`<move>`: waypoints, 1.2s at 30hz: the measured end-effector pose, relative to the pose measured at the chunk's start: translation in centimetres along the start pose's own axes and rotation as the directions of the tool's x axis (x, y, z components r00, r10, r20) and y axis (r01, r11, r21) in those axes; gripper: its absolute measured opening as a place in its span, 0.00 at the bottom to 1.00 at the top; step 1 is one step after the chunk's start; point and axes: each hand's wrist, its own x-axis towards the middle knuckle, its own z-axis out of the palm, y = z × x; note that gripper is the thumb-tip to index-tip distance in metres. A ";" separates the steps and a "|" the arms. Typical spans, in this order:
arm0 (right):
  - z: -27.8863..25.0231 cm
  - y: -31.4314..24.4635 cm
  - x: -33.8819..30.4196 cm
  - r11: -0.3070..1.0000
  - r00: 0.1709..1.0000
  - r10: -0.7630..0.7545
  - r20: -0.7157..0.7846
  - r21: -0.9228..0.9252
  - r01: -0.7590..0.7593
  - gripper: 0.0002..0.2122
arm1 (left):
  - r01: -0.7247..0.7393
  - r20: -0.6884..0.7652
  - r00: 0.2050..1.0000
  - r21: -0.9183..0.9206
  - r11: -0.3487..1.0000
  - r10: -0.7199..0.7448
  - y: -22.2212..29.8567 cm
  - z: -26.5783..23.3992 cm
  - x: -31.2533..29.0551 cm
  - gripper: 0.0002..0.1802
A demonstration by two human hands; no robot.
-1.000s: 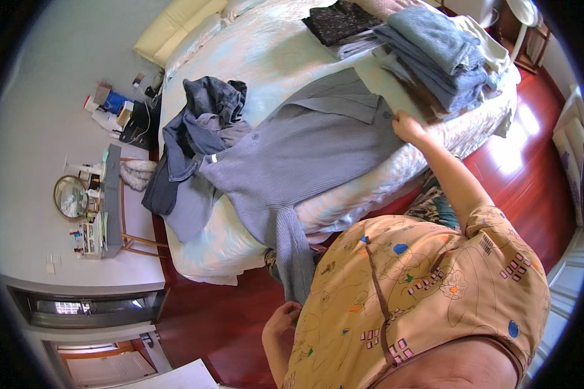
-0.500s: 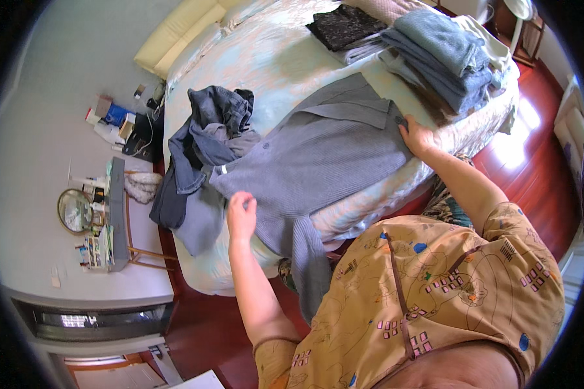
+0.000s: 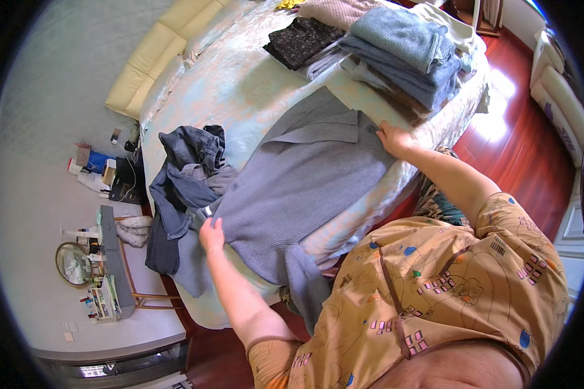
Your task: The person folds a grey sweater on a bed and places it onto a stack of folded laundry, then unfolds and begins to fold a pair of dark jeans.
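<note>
A grey ribbed knit cardigan [image 3: 311,188] lies spread across the near side of the bed [image 3: 253,97]. Its neck end with a white label points left, and one sleeve hangs over the bed's near edge. My left hand [image 3: 212,236] is closed on the cardigan beside the label. At the other end, my right hand [image 3: 398,140] grips the hem corner close to a dark button. A crumpled heap of dark jeans [image 3: 182,162] lies left of the cardigan, just beyond my left hand.
Folded clothes [image 3: 402,52], blue, grey and brown, are stacked at the far right of the bed, beside a folded black garment [image 3: 303,42]. A cream headboard [image 3: 156,58] stands at the far left. Along the left wall is a dressing table [image 3: 113,259] with a round mirror.
My left hand has taken hold of the cardigan's neck end and drawn it left and nearer. My right hand keeps its grip on the hem. The view has shifted somewhat.
</note>
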 end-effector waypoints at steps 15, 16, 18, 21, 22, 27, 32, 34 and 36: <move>-4.1 -7.2 -1.9 0.657 0.711 -0.667 0.224 -0.274 0.703 0.16 | -0.200 0.261 0.957 0.275 0.940 0.127 6.6 1.3 -3.9 0.22; -3.6 -7.3 -1.8 0.557 0.609 -0.766 0.207 -0.258 0.789 0.16 | -0.166 0.270 0.956 0.170 0.971 0.116 5.6 2.6 -3.6 0.20; -2.6 -7.1 -1.9 0.513 0.550 -0.811 0.198 -0.212 0.832 0.17 | -0.090 0.290 0.952 -0.036 0.995 0.097 4.2 4.5 -2.9 0.18; -1.8 -7.1 -1.9 0.687 0.691 -0.687 0.225 -0.107 0.718 0.21 | -0.014 0.337 0.940 0.193 0.981 -0.053 7.7 3.8 -3.6 0.19; -1.8 -7.4 -1.7 0.707 0.703 -0.656 0.275 -0.103 0.700 0.20 | -0.046 0.361 0.932 0.227 0.973 -0.040 8.2 3.2 -4.0 0.20; -2.2 -7.3 0.8 0.772 0.729 -0.575 0.372 -0.050 0.634 0.13 | -0.143 0.429 0.901 0.160 0.977 0.062 7.1 1.9 -4.4 0.20; -7.1 -9.2 2.7 0.835 0.806 -0.548 0.224 0.193 0.515 0.14 | -0.124 0.422 0.896 -0.066 0.990 0.140 5.1 1.2 -4.4 0.15; -9.3 -9.8 3.3 0.885 0.840 -0.343 0.421 0.444 0.139 0.15 | -0.076 0.477 0.870 -0.119 0.990 0.125 5.1 -0.2 -4.2 0.15; -9.1 -9.4 4.2 0.783 0.910 -0.283 0.305 0.621 0.036 0.15 | -0.106 0.268 0.952 -0.155 0.982 0.145 3.4 -0.7 -3.7 0.17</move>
